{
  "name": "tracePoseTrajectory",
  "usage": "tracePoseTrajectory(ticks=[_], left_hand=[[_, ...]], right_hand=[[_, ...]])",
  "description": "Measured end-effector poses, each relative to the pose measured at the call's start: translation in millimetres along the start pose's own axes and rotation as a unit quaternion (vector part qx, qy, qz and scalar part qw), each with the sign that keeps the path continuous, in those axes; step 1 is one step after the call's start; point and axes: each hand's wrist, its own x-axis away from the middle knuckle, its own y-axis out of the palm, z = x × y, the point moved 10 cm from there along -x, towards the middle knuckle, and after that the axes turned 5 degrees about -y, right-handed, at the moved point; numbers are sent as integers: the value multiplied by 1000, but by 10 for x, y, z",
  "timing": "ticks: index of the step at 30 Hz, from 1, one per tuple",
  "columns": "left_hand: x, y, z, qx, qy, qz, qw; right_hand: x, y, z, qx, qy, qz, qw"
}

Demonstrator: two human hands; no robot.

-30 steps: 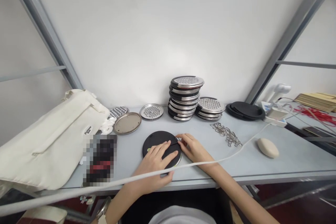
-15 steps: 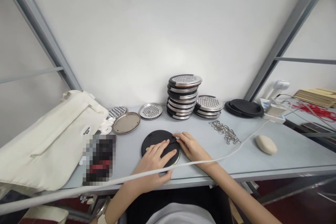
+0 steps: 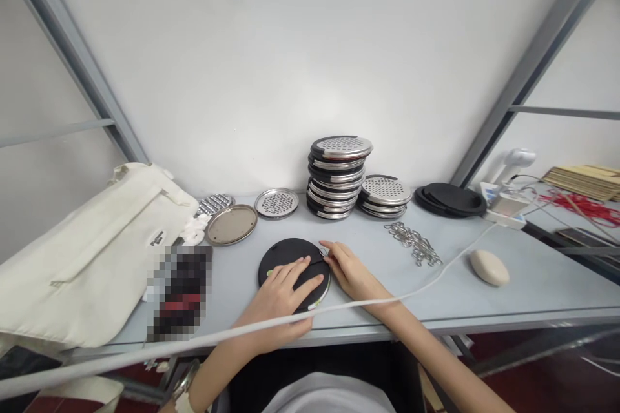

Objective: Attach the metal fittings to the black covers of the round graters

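Observation:
A black round disc (image 3: 285, 250) with a light, silvery rim at its lower right lies on the table near the front edge. My left hand (image 3: 281, 293) rests on top of it with fingers stretched and spread, the thumb by the near edge. At the disc's upper right edge, my right hand (image 3: 349, 271) pinches a small metal wire clip (image 3: 322, 253), partly hidden by the fingertips. Right of that hand lies a loose pile of metal wire clips (image 3: 414, 244). Behind stand a tall stack of round grater discs (image 3: 338, 177) and a lower stack (image 3: 386, 192).
A white cable (image 3: 368, 302) crosses in front of my forearms. To the left are a cream bag (image 3: 97, 251), a brown round plate (image 3: 232, 224) and a loose grater disc (image 3: 276, 202). To the right are black discs (image 3: 453, 199), a beige oval object (image 3: 489, 267) and a power strip (image 3: 504, 218).
The view has shifted slightly. My right fingers have changed position a little at the disc's edge, and the metal clip shows more there. My left hand stays on the disc.

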Motion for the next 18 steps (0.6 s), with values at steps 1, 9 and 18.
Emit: tracePoseTrajectory(ticks=[1,9,18], left_hand=[[-1,2,1,0,1,0,1000],[2,-17,14,4,9,11,1000],[2,-50,18,6,7,17,1000]], right_hand=[[4,2,8,-2,1,2,1000],[16,35,93,-24,35,-7,999],[-11,-61,-11,13,9,12,1000]])
